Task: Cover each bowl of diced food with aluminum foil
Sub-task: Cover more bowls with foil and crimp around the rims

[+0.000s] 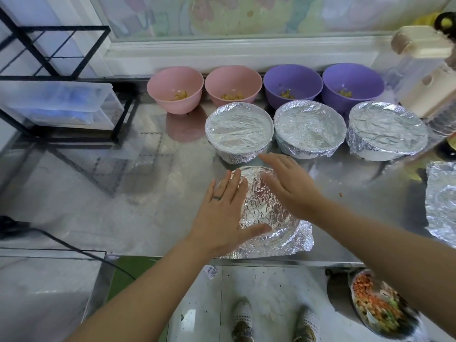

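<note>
A foil-covered bowl (261, 213) stands at the front edge of the steel counter (138, 193). My left hand (222, 213) lies flat with straight fingers on the left side of its foil. My right hand (288, 183) is open over the right side, fingers straight. Behind them stand three white bowls wrapped in foil: left (239, 129), middle (309, 127), right (387, 129). Along the back are two pink bowls (175, 87) (233, 83) and two purple bowls (293, 82) (352, 85), uncovered, each with some yellow diced food.
A loose foil sheet (441, 201) lies at the counter's right edge. A black wire rack (56, 77) with a clear box stands at the left. A cream chopper (424, 70) sits back right. Below the counter, a bowl of mixed diced food (380, 307) rests near my feet.
</note>
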Tool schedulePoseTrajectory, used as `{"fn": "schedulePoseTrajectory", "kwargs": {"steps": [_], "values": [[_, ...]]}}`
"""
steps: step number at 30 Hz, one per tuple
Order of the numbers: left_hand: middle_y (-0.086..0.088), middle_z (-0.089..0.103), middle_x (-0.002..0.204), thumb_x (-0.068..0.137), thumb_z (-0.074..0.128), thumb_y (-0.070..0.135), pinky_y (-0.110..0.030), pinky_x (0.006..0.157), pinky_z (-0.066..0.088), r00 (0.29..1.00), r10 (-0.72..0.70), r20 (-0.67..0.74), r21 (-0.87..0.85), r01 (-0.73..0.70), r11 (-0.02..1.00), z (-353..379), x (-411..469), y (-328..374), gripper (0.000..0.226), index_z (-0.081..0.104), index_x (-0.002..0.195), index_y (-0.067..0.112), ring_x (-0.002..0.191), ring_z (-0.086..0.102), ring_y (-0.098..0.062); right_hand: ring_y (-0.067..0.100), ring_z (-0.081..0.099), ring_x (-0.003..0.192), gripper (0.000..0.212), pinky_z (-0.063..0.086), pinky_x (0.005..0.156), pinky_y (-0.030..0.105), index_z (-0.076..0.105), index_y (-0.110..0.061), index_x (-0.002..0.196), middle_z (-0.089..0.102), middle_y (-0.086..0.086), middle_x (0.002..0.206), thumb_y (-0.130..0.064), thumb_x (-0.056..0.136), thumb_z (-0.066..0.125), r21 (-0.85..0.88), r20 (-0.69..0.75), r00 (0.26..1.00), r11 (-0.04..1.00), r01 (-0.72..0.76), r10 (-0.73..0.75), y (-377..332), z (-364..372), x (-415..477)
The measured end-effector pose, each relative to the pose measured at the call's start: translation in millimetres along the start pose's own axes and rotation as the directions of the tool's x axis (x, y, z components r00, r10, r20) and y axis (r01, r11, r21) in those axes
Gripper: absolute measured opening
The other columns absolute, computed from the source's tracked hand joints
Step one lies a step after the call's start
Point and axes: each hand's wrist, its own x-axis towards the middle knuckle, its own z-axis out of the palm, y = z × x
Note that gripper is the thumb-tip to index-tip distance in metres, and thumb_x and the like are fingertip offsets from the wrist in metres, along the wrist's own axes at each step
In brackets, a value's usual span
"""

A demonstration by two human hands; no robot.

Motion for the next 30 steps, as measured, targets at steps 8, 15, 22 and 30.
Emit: {"fn": "schedulePoseTrajectory", "kwargs": {"steps": [8,15,22,30], "values": [[-0.01,-0.035,0.161,0.059,0.012,0.104,-0.043,0.125,-0.012,0.992,0.08,0.101,0.137,-0.094,0.986,4.3,-7.4,-15.0,0.138,-0.017,0.159,0.013,0.146,-0.038,-0.019,0.023,-0.007,0.155,0.119,0.003,0.126,0.05,0.013,-0.014,0.161,0.005,0.008,0.168,-0.097,0.075,0.015,-0.302,0.332,0.925,0.909,0.288,-0.183,24.0,6.3,-40.8],[-0.016,-0.024,0.165,0.065,0.031,0.103,-0.045,0.126,-0.007,0.991,0.129,0.045,0.193,-0.135,0.972,7.3,-8.0,-18.8,0.14,-0.006,0.16,0.008,0.151,-0.029,-0.027,0.026,-0.01,0.155,0.134,0.008,0.125,0.053,0.009,-0.009,0.16,0.0,0.012,0.168,-0.102,0.065,0.025,-0.325,0.386,0.899,0.881,0.343,-0.208,25.5,3.5,-39.1],[-0.027,0.014,0.164,0.072,0.025,0.099,-0.056,0.122,0.024,0.981,0.189,-0.032,0.246,-0.176,0.953,14.5,-9.8,-20.0,0.133,0.027,0.155,-0.003,0.154,0.01,-0.042,0.026,-0.002,0.156,0.134,0.013,0.124,0.053,0.017,-0.004,0.159,0.01,0.012,0.167,-0.099,0.066,0.039,-0.297,0.309,0.919,0.894,0.337,-0.244,25.1,5.3,-43.8],[-0.028,0.022,0.162,0.075,0.021,0.096,-0.059,0.118,0.029,0.981,0.196,0.003,0.311,-0.187,0.932,16.7,-8.6,-20.9,0.128,0.031,0.154,-0.004,0.152,0.017,-0.044,0.03,0.012,0.154,0.13,0.015,0.123,0.055,0.028,0.0,0.155,0.02,0.018,0.164,-0.094,0.068,0.047,-0.318,0.233,0.912,0.86,0.399,-0.337,26.6,9.6,-46.3]]}}
